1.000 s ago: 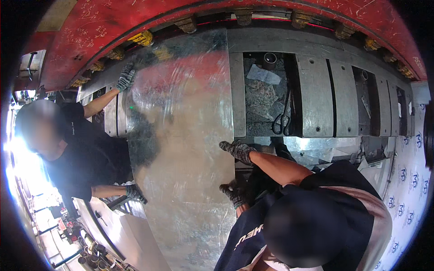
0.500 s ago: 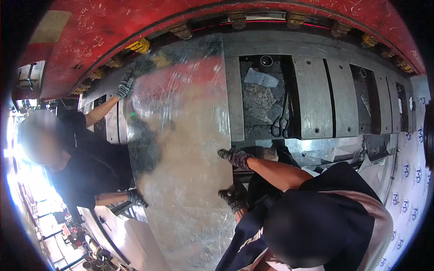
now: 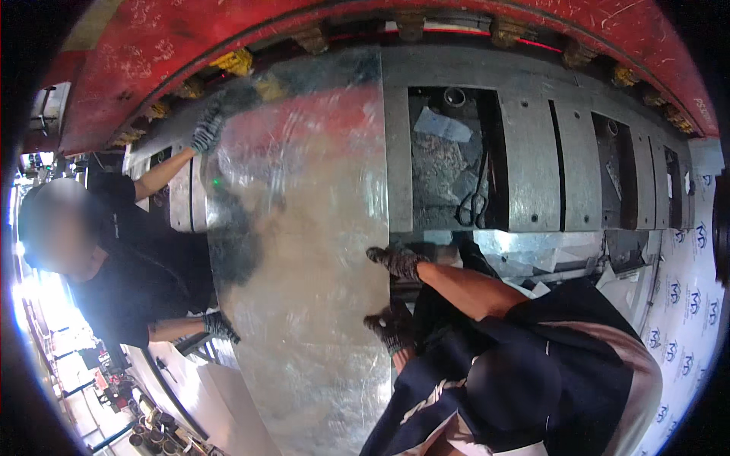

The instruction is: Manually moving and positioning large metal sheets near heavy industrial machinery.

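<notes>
Neither of my hands shows in the head view. A large shiny metal sheet [image 3: 304, 304] stretches from the lower edge toward the far side, lying partly over the grey machine bed [image 3: 536, 175]. On the left, a co-worker's upper gloved hand [image 3: 207, 132] and lower gloved hand [image 3: 221, 327] are at the sheet's left edge. From the lower right, another co-worker's upper gloved hand [image 3: 394, 262] and lower gloved hand [image 3: 391, 333] meet its right edge. Whether the sheet's near end is held is out of view.
A red machine beam [image 3: 163, 57] with yellow-brown blocks [image 3: 232, 62] arches across the far side. Black-handled scissors [image 3: 473, 207] and a pale paper scrap [image 3: 442, 124] lie in a recess of the bed. White printed sheeting [image 3: 688, 304] hangs at the right.
The view has shifted slightly. The left co-worker appears a little farther left, and the right co-worker's head has moved slightly. All four gloved hands stay at the sheet's edges.
</notes>
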`<state>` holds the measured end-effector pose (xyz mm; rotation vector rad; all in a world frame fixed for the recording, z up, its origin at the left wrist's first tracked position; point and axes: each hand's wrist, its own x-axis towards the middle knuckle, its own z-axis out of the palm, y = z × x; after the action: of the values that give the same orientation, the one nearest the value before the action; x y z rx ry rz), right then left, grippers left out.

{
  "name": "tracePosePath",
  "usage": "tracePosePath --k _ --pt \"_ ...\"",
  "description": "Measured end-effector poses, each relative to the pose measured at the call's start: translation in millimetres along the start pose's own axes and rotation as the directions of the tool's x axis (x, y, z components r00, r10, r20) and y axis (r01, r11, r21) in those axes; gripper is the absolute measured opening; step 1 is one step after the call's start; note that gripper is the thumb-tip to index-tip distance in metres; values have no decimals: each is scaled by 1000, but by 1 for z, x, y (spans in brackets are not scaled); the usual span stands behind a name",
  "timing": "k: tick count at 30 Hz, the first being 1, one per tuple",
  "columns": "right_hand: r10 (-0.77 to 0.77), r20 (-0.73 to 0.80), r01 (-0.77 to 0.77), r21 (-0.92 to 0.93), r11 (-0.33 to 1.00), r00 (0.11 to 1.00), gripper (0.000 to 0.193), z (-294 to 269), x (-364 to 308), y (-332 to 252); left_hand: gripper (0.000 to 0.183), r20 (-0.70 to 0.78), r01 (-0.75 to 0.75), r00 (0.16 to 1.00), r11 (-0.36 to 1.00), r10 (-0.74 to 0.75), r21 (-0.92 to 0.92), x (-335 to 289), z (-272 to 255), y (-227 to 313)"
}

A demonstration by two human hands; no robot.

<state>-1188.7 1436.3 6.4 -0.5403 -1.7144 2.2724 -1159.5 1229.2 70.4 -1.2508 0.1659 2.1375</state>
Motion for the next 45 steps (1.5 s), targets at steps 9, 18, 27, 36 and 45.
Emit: tracePosePath --k 9,18,27,36,45 --pt "509 -54 -506 -236 830 859 73 46 0 -124 82 85 40 996 981 -24 -189 -37 -33 35" --pt "541 -102 -550 -191 813 835 75 53 -2 -161 105 347 436 883 827 -316 -356 -33 -40 41" --pt "609 -128 -621 -223 751 783 58 54 0 -135 111 -17 -4 1000 955 9 296 -27 -51 55" --pt "452 -106 -454 -401 796 886 66 53 -3 -86 103 19 118 993 983 -116 -139 -28 -36 46" --pt "540 -4 -494 -408 768 842 66 53 5 -103 98 317 241 922 970 -223 -19 -16 -53 61"
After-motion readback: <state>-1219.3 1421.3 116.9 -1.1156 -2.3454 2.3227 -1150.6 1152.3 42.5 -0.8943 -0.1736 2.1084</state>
